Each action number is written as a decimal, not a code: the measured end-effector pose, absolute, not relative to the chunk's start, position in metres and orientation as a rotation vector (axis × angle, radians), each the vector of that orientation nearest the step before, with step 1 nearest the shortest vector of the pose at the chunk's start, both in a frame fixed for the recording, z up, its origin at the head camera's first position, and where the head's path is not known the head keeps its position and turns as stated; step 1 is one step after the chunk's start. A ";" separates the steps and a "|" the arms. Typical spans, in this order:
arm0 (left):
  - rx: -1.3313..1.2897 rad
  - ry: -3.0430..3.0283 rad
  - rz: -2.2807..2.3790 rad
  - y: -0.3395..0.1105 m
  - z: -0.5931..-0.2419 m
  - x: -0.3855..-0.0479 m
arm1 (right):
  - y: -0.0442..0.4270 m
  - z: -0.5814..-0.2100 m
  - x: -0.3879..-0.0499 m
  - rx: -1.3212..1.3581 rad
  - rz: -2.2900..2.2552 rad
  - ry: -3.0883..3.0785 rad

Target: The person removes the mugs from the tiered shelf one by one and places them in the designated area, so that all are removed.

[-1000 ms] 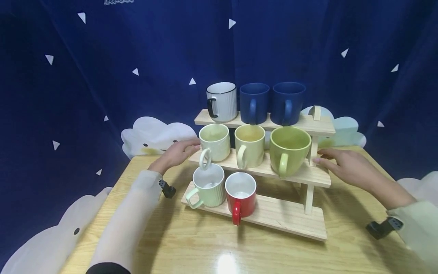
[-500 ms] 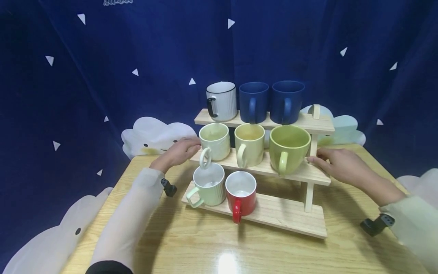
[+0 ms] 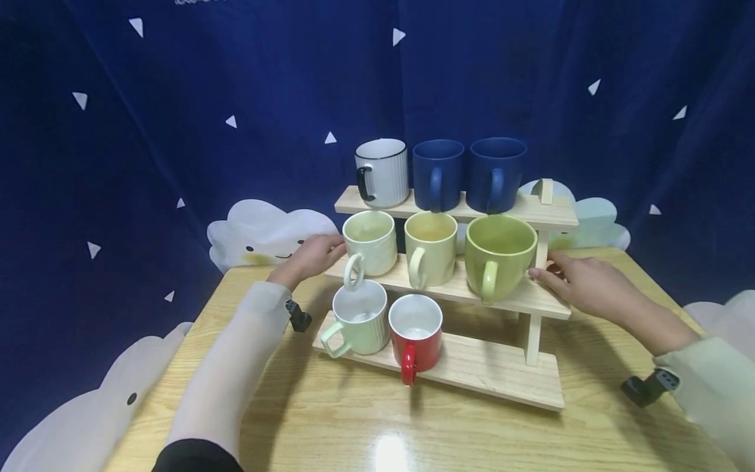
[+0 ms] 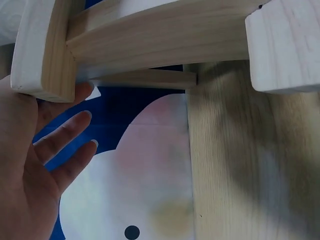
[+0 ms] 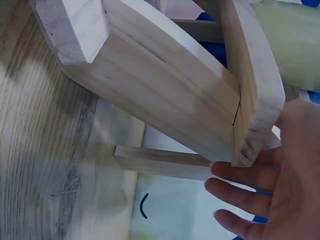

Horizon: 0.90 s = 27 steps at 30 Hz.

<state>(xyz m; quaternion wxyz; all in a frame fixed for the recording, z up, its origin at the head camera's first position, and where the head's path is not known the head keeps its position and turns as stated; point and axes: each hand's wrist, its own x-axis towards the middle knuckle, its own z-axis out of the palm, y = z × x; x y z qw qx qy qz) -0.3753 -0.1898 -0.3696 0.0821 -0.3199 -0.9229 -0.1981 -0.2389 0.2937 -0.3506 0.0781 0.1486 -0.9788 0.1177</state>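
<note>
A three-tier wooden mug rack (image 3: 489,377) stands on the table between both hands. My left hand (image 3: 309,259) holds the left end of its middle shelf; in the left wrist view a finger passes under the board (image 4: 55,55) and the thumb is hidden. At the right end, my right hand (image 3: 592,288) grips the same shelf, thumb on top and fingers beneath, as the right wrist view shows around the board (image 5: 255,95). Nearest the left hand is a pale green mug (image 3: 377,246). A large green mug (image 3: 501,259) sits nearest the right hand.
On top are a white mug (image 3: 386,177) with black handle and two navy mugs. A pale yellow mug (image 3: 433,259) stands mid-shelf. A mint mug (image 3: 368,328) and a red mug (image 3: 425,351) occupy the bottom left. Behind the wooden table (image 3: 330,426) hangs a blue curtain (image 3: 265,78).
My right hand has shifted slightly left, its thumb coming over the middle shelf's end. The left hand moved slightly at the other end. The rack and mugs look essentially unmoved.
</note>
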 end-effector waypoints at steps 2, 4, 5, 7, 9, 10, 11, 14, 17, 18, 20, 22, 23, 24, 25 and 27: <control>-0.946 -2.766 -0.581 -0.189 -0.368 -0.376 | 0.293 -0.350 -0.239 0.440 0.349 -2.944; -0.938 -2.778 -0.570 -0.189 -0.368 -0.378 | 0.292 -0.350 -0.239 0.438 0.344 -2.945; -0.933 -2.786 -0.571 -0.189 -0.368 -0.378 | 0.291 -0.351 -0.239 0.436 0.344 -2.940; -0.919 -2.805 -0.573 -0.188 -0.368 -0.379 | 0.290 -0.352 -0.239 0.435 0.341 -2.928; -0.899 -2.824 -0.582 -0.188 -0.369 -0.379 | 0.288 -0.353 -0.239 0.433 0.349 -2.916; -0.889 -2.830 -0.588 -0.188 -0.369 -0.379 | 0.287 -0.353 -0.239 0.433 0.352 -2.910; -0.881 -2.833 -0.592 -0.188 -0.369 -0.379 | 0.286 -0.353 -0.239 0.426 0.352 -2.911; -0.873 -2.826 -0.593 -0.187 -0.370 -0.378 | 0.284 -0.353 -0.240 0.418 0.339 -2.889; -0.886 -2.806 -0.589 -0.187 -0.370 -0.377 | 0.281 -0.353 -0.241 0.420 0.331 -2.850; -0.891 -2.801 -0.586 -0.186 -0.370 -0.377 | 0.281 -0.353 -0.241 0.425 0.330 -2.835; -0.904 -2.791 -0.587 -0.186 -0.370 -0.375 | 0.280 -0.352 -0.242 0.427 0.336 -2.819; -0.917 -2.781 -0.578 -0.186 -0.370 -0.374 | 0.280 -0.352 -0.242 0.423 0.348 -2.816; -0.922 -2.778 -0.574 -0.186 -0.370 -0.373 | 0.280 -0.352 -0.242 0.423 0.353 -2.815; -0.925 -2.775 -0.570 -0.186 -0.369 -0.373 | 0.280 -0.352 -0.242 0.423 0.362 -2.814; -0.929 -2.770 -0.569 -0.186 -0.369 -0.372 | 0.280 -0.352 -0.242 0.426 0.366 -2.808; -0.933 -2.759 -0.562 -0.186 -0.369 -0.370 | 0.281 -0.352 -0.243 0.436 0.379 -2.796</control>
